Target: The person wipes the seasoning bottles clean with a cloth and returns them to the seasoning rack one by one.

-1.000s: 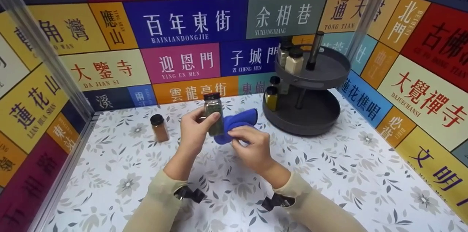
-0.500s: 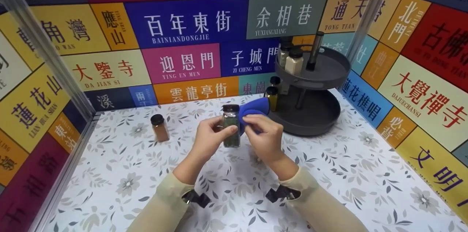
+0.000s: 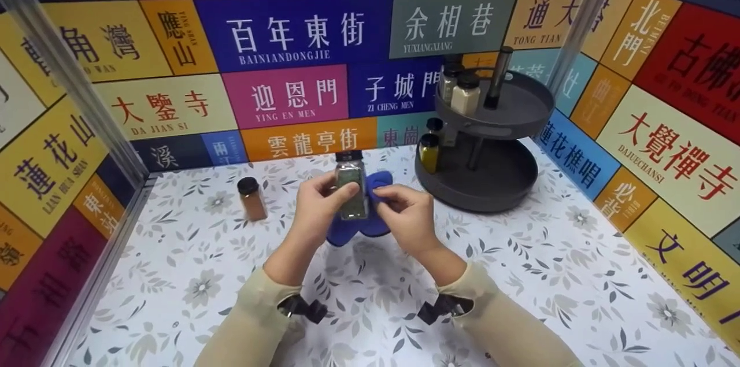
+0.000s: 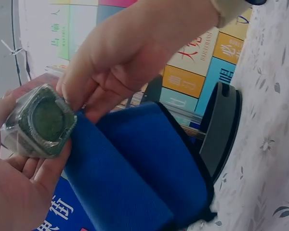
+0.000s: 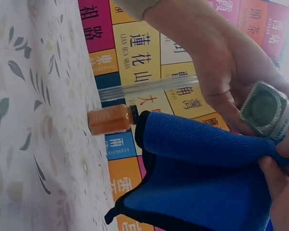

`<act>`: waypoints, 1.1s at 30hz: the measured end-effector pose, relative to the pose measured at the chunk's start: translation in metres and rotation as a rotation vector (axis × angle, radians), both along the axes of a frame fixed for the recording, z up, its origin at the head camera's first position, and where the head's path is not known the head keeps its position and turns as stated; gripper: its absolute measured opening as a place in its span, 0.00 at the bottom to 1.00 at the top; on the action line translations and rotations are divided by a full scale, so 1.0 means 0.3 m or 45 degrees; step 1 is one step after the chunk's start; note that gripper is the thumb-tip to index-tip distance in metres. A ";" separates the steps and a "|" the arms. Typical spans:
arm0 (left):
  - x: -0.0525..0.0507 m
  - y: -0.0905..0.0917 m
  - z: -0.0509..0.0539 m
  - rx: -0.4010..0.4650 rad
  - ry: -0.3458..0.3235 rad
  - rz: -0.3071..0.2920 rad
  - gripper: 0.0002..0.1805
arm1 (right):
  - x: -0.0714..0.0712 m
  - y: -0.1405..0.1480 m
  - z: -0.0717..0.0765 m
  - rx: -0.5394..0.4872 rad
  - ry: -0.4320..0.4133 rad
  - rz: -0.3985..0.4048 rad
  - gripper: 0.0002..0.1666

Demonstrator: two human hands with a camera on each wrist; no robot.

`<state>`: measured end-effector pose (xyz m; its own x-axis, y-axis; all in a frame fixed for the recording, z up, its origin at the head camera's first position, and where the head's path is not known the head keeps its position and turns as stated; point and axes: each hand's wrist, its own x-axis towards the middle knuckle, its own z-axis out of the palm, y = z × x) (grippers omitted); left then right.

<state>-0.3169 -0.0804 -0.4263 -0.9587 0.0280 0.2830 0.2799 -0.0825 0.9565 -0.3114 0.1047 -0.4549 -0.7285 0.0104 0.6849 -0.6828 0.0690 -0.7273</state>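
Note:
My left hand [image 3: 317,211] grips a square glass spice jar [image 3: 351,196] with a black lid and green contents, thumb across its front. The jar is held above the table; its base [image 4: 47,120] faces the camera in the left wrist view. My right hand [image 3: 408,217] pinches a blue cloth [image 3: 347,230] with dark edging beside the jar. The cloth hangs in folds behind and below the jar in the head view, and its loose part [image 5: 202,183] drapes down in the right wrist view. Part of the cloth is hidden behind the jar and fingers.
A jar of orange-brown spice [image 3: 252,199] with a black lid stands on the left of the flowered table [image 3: 202,292]. At the back right is a dark two-tier rack [image 3: 477,185] holding several jars, including a pale one [image 3: 465,98] and a yellow-green one [image 3: 429,154]. Sign-printed walls surround the table.
Both hands moved right with the jar and cloth, then back left and slightly up. The cloth swung from pointing up right to hanging below the jar. The grips stayed the same.

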 end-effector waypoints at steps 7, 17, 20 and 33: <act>0.005 -0.004 0.023 0.140 -0.031 0.162 0.20 | 0.015 -0.023 -0.009 0.148 0.305 -0.126 0.18; -0.003 0.001 0.002 -0.091 0.016 0.089 0.18 | 0.007 0.002 0.009 0.293 0.642 -0.290 0.18; -0.007 0.014 -0.023 -0.130 -0.010 -0.066 0.17 | -0.005 0.027 0.026 0.251 0.609 -0.327 0.17; -0.019 0.009 -0.024 -0.175 -0.015 -0.046 0.17 | 0.000 0.026 0.032 0.256 0.566 -0.308 0.15</act>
<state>-0.3226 -0.0778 -0.4335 -0.9596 0.1000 0.2631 0.2680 0.0395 0.9626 -0.3113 0.1124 -0.4454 -0.3610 -0.0215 0.9323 -0.8691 0.3704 -0.3280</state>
